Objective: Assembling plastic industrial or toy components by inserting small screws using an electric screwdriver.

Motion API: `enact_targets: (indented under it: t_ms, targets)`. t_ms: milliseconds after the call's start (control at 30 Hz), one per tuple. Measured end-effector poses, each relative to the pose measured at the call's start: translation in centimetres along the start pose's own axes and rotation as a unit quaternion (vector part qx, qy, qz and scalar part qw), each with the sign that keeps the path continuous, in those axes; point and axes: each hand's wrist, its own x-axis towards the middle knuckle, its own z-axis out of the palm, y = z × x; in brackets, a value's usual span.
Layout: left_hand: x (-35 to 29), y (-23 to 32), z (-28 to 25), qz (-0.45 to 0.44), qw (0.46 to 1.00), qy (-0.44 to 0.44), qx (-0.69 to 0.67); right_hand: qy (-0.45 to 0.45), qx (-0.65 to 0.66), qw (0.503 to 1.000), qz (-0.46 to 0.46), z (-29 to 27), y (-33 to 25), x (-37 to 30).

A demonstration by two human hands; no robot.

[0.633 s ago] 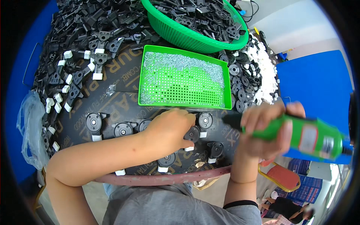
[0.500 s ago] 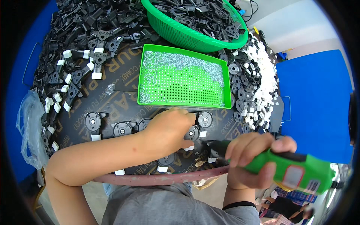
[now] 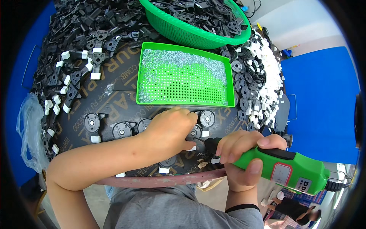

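My right hand (image 3: 244,152) is wrapped round a green electric screwdriver (image 3: 305,171), its black nose pointing left. The thin bit reaches close to a black disc assembly (image 3: 196,131); whether it touches a screw I cannot tell. My left hand (image 3: 169,129) grips that assembly, thumb and fingers at its left side, the hand hiding part of it. Similar black assemblies with round discs and white end caps lie around, such as one at the left (image 3: 92,123), one beside it (image 3: 122,130) and one just beyond my left fingers (image 3: 207,119).
A green perforated tray (image 3: 139,84) of small silver screws stands ahead. Behind it is a green basket (image 3: 183,32) of black parts. Loose black brackets (image 3: 99,57) pile up at left, white caps (image 3: 268,72) and black discs (image 3: 244,91) at right. A clear plastic bag (image 3: 28,133) hangs at left.
My right hand has brought the screwdriver left, its bit now close to the disc assembly. My left hand stays on the assembly. The view has shifted slightly.
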Motion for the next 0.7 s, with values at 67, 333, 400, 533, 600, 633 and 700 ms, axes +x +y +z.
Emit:
enact_targets:
  t_ms: [67,333,400,533,600,633,700]
  targets:
    - [0.0,0.0,0.0,-0.001,1.0,-0.004,0.003,0.011,-0.013,1.0,0.007,0.0,-0.1,0.0]
    - [-0.2,-0.1,-0.2,0.006,1.0,0.001,0.001,0.056,-0.053,0.997,-0.012,1.3,-0.4,0.2]
    - [-0.5,0.4,-0.3,0.039,0.997,0.06,0.0,0.077,-0.045,0.996,-0.017,1.1,-1.2,0.2]
    - [-1.5,1.0,-0.6,0.092,0.985,0.134,-0.056,0.036,0.055,0.995,-0.077,-0.2,-1.1,0.4]
    - [-1.8,0.9,-0.4,0.097,0.985,0.128,-0.065,0.036,0.086,0.985,-0.143,-0.2,-0.8,0.4]
    - [-1.8,0.7,-0.2,0.105,0.984,0.123,-0.078,0.037,0.085,0.985,-0.142,-0.2,-0.7,0.4]
    - [-1.7,0.6,0.0,0.11,0.983,0.129,-0.071,0.045,0.071,0.985,-0.152,-0.2,-0.8,0.4]
